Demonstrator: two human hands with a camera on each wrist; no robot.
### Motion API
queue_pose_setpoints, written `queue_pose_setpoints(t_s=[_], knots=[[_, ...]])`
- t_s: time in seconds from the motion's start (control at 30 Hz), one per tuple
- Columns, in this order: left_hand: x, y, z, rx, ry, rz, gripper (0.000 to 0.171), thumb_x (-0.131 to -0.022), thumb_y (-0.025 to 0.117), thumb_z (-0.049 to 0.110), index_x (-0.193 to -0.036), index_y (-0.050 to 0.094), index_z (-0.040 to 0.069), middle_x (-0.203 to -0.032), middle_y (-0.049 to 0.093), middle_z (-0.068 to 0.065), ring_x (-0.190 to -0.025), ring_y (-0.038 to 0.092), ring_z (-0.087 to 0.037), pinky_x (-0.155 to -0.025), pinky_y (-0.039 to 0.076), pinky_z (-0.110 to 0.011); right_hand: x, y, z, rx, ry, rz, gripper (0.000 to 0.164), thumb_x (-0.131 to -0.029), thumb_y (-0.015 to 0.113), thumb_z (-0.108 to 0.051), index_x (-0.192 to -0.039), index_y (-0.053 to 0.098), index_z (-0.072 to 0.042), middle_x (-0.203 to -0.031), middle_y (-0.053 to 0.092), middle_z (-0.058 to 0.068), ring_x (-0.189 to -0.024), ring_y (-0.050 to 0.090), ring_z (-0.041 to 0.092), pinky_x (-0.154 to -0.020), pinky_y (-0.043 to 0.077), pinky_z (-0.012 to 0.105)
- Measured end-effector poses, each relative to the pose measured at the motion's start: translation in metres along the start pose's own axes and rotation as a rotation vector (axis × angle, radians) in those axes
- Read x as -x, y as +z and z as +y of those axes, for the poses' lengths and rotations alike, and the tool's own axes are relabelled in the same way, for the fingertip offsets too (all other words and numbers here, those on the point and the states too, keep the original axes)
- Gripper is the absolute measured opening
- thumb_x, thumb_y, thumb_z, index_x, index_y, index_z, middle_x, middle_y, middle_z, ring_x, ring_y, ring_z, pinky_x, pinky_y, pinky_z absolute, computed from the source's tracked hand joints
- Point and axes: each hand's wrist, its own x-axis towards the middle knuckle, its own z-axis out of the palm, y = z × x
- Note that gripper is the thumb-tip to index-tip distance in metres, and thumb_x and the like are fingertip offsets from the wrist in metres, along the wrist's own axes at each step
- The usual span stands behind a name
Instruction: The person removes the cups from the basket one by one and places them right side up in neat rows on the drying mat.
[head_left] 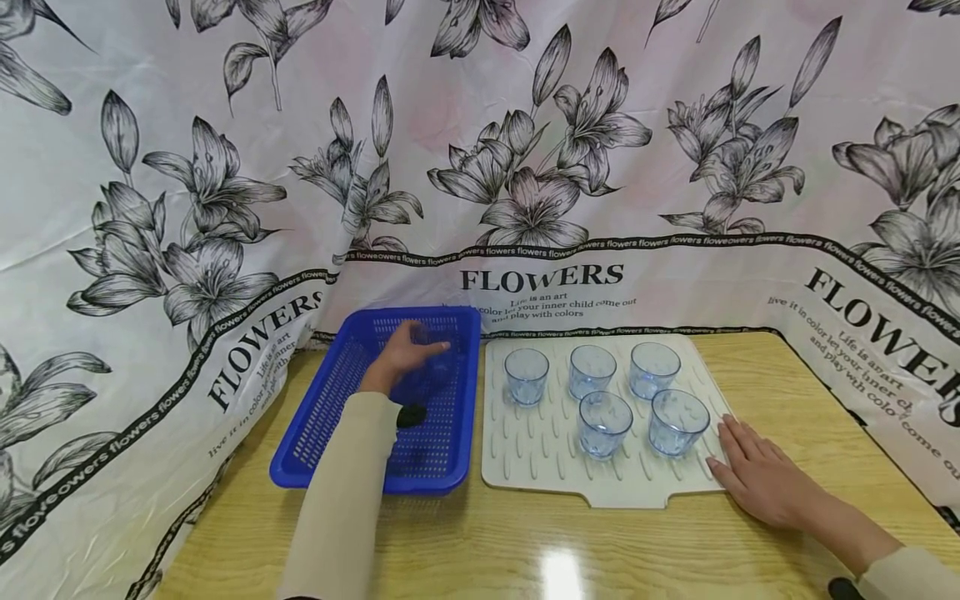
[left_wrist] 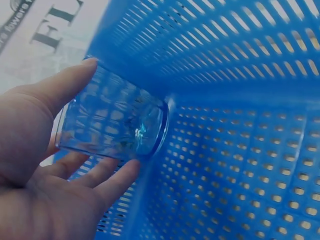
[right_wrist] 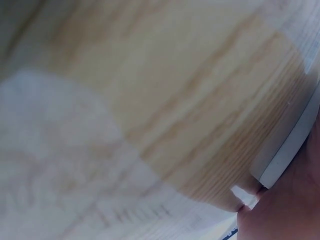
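Inside the blue plastic basket point(head_left: 426, 485), my left hand point(head_left: 403, 354) holds a clear bluish glass point(left_wrist: 112, 120). In the left wrist view the thumb lies along one side of the glass and the fingers support the other, with the glass tipped on its side near the basket wall. My right hand point(head_left: 772, 479) rests flat on the table, its fingertips at the right edge of a white drying mat point(head_left: 525, 457). In the right wrist view, part of that hand point(right_wrist: 292, 210) shows beside the mat's pale edge point(right_wrist: 287, 150).
Several more bluish glasses point(head_left: 604, 425) stand upright on the ridged mat, right of the basket. The wooden table point(head_left: 480, 550) runs back to a flower-printed cloth point(head_left: 525, 287), which also hangs along both sides. A small dark patch point(head_left: 411, 416) shows in the basket beside the left sleeve.
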Motion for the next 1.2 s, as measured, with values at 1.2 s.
queue_pose_setpoints(t_s=[1.2], knots=[[0.043, -0.017, 0.057, 0.078, 0.115, 0.073, 0.09, -0.091, 0.079, 0.037, -0.16, 0.027, 0.01, -0.157, 0.038, -0.016, -0.142, 0.041, -0.037, -0.111, 0.042, -0.054, 0.0, 0.002, 0.001, -0.011, 0.0, -0.001, 0.074, -0.111, 0.04, -0.04, -0.152, 0.022, 0.02, -0.159, 0.017, 0.041, -0.147, 0.013, 0.059, -0.111, 0.018, 0.075]])
